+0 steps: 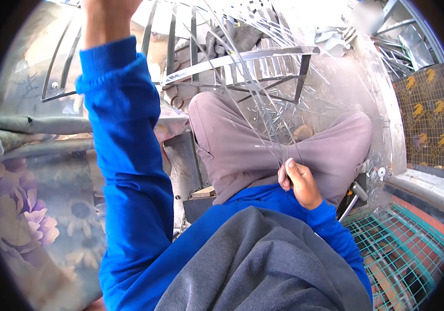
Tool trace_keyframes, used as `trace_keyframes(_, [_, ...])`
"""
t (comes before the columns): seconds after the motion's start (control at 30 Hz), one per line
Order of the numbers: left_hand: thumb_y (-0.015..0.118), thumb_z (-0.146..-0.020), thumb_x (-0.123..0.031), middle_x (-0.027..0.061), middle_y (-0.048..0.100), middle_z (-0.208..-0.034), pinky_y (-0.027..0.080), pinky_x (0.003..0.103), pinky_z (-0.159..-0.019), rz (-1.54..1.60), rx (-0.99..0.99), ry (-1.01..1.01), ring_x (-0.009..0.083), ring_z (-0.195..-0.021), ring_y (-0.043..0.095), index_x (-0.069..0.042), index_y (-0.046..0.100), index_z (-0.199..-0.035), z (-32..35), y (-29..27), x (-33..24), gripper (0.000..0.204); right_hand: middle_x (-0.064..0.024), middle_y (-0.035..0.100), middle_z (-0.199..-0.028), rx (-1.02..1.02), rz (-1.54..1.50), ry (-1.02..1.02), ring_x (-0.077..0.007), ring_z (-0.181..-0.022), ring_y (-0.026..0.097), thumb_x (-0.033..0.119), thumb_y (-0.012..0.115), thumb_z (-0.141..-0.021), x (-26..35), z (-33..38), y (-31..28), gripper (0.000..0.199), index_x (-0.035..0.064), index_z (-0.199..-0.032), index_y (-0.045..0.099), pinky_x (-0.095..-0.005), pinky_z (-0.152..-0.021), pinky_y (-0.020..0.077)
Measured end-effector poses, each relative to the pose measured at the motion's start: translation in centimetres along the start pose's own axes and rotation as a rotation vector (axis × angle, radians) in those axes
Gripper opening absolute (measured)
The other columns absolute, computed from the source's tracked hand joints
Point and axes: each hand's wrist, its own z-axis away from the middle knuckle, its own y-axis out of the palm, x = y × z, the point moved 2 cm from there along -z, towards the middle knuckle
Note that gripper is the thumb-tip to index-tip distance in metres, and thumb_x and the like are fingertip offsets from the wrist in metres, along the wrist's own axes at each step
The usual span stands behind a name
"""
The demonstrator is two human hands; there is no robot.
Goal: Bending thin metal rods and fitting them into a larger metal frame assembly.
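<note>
Near my lap, my right hand (304,184) is closed round the lower ends of several long, thin metal wires (261,111). The wires fan out from its fingers, rising away and to the left, past my knees. My left hand (112,15) is raised at the top left, at the end of an outstretched arm in a blue sleeve. The upper edge of the picture cuts it off, so its fingers are hidden. Short cut metal pieces (266,111) lie scattered on the ground between my legs, beside a round wooden piece (302,133).
Ahead stands a dark metal frame (243,58) with bars, and a dark grey cloth (237,39) lies behind it. Flower-patterned fabric (30,207) covers the left side. A green wire grid (401,243) lies at lower right, below a patterned board (429,114). Scrap metal (333,41) is piled far right.
</note>
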Motion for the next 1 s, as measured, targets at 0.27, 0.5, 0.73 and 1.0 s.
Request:
trace_keyframes(0.27, [0.05,-0.105,-0.027,0.0119,0.058,-0.125,0.048,0.037,-0.093,0.326,-0.115,-0.374,0.0223,-0.109,0.056,-0.002,0.052,-0.13,8.3,0.2,6.6,0.036,0.0017,0.052,-0.071,-0.082,-0.012,0.021,-0.0058,-0.066,0.046,0.038,0.05,-0.107,-3.4,0.3,-0.6,0.043,0.0045,-0.082,0.062,-0.0225,-0.062,0.0398])
trace_keyframes(0.5, [0.047,-0.106,-0.016,-0.0014,0.056,-0.086,0.038,0.019,-0.05,0.355,-0.345,-0.496,0.007,-0.063,0.048,-0.009,0.057,-0.109,8.3,1.0,7.2,0.013,0.0034,0.049,-0.068,-0.005,0.097,0.12,-0.0051,-0.065,0.043,0.044,0.052,-0.105,-3.7,0.4,-1.3,0.048,0.0047,-0.08,0.062,-0.0233,-0.061,0.037])
trace_keyframes(0.73, [0.045,-0.107,-0.017,-0.0034,0.052,-0.078,0.034,0.02,-0.047,0.28,-0.244,-0.432,0.0057,-0.057,0.041,-0.009,0.057,-0.102,7.7,1.8,7.3,0.015,0.0051,0.043,-0.065,0.016,0.098,0.166,-0.0051,-0.062,0.037,0.048,0.053,-0.104,-3.7,-0.3,-1.0,0.052,0.0043,-0.078,0.06,-0.0237,-0.058,0.0318])
trace_keyframes(1.0, [0.048,-0.106,-0.02,-0.002,0.06,-0.09,0.042,0.02,-0.058,0.447,-0.141,-0.405,0.0075,-0.069,0.051,-0.007,0.058,-0.121,7.9,3.7,5.6,0.022,0.0036,0.047,-0.069,0.046,0.121,0.126,-0.0054,-0.065,0.041,0.048,0.05,-0.105,-3.9,-0.2,-1.2,0.05,0.005,-0.082,0.061,-0.0229,-0.061,0.0349])
